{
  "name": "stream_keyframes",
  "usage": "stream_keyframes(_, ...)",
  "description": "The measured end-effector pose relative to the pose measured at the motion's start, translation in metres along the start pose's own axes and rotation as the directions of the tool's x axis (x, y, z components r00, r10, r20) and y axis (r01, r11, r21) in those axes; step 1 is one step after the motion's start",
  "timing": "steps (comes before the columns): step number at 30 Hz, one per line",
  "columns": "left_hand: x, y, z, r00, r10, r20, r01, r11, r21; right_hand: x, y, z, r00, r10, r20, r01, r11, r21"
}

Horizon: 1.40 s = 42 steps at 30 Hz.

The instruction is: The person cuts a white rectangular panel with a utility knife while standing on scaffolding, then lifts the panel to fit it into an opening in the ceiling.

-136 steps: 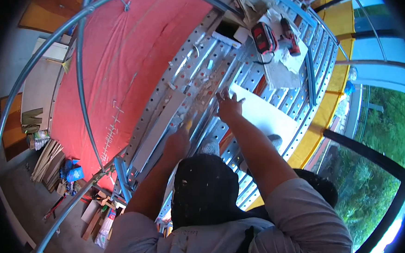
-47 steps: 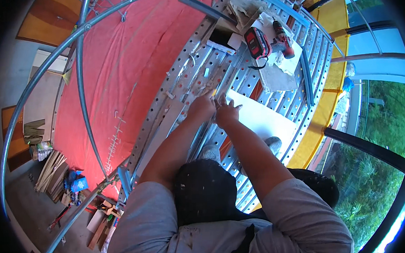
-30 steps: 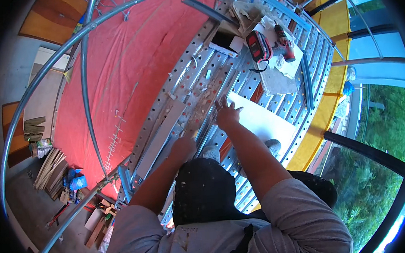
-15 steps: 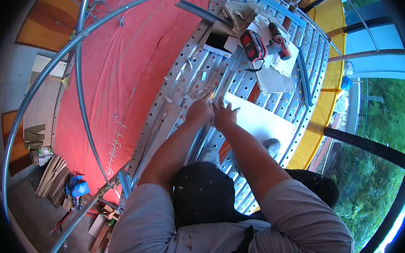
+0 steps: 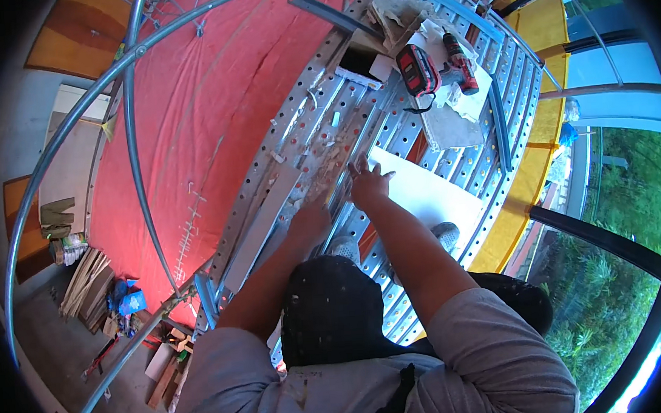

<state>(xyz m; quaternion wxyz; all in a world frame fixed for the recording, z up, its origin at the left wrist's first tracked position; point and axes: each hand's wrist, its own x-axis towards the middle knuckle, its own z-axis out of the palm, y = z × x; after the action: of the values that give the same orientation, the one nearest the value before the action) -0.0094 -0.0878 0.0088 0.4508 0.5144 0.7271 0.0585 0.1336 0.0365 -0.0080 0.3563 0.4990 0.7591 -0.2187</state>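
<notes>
Reaching down and forward with both arms, we work low over a perforated metal deck [image 5: 295, 121], grey sleeves [image 5: 498, 340] ending above the elbows. Our right arm runs nearly straight, slanting inward and up to the right hand [image 5: 371, 187], which lies palm down along the left edge of a white board [image 5: 432, 193]. Its fingers [image 5: 361, 162] stand spread apart, some pointing ahead and some turned toward the board; we cannot tell whether every fingertip touches it. The board stretches off to the right of these fingers and back toward us, with a grey shoe [image 5: 444, 235] near its close edge.

Our left hand [image 5: 309, 224] sits lower, nearer our body and apart from the right one, its forearm angling in from the left. It is blurred, so we cannot tell whether the left fingers are closed or hold anything. Just beyond them lie pale crumbs [image 5: 328, 165] on the deck, and to their left runs a long grey strip [image 5: 262, 227].

Well ahead of the right fingers, and a little to the right, we see a red-and-black boxy device [image 5: 417, 71] beside a drill [image 5: 461, 66]. An open box [image 5: 359, 62] sits left of that device, almost straight ahead of the fingers. Farther out to the left of both hands spreads a red sheet [image 5: 203, 108].
</notes>
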Motion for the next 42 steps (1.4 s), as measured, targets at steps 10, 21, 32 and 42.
stream_keyframes(10,-0.047,-0.008,-0.018,0.985,-0.034,-0.167,0.013,0.992,-0.124,0.003,0.009,0.013,0.998,0.009,-0.065,-0.01,1.0,-0.013)
stream_keyframes(21,0.084,0.041,-0.001,0.98,0.055,-0.19,-0.052,0.998,0.023,0.007,-0.003,0.008,0.998,0.002,-0.056,-0.001,1.0,0.027)
stream_keyframes(32,0.1,0.05,0.006,0.994,0.021,-0.104,-0.014,0.998,0.067,0.01,0.007,0.011,0.999,0.009,-0.041,-0.008,1.0,0.021)
stream_keyframes(42,0.092,0.039,0.007,0.991,0.055,-0.123,-0.046,0.996,0.074,-0.001,0.0,0.001,1.0,-0.002,-0.016,0.003,0.999,0.047)
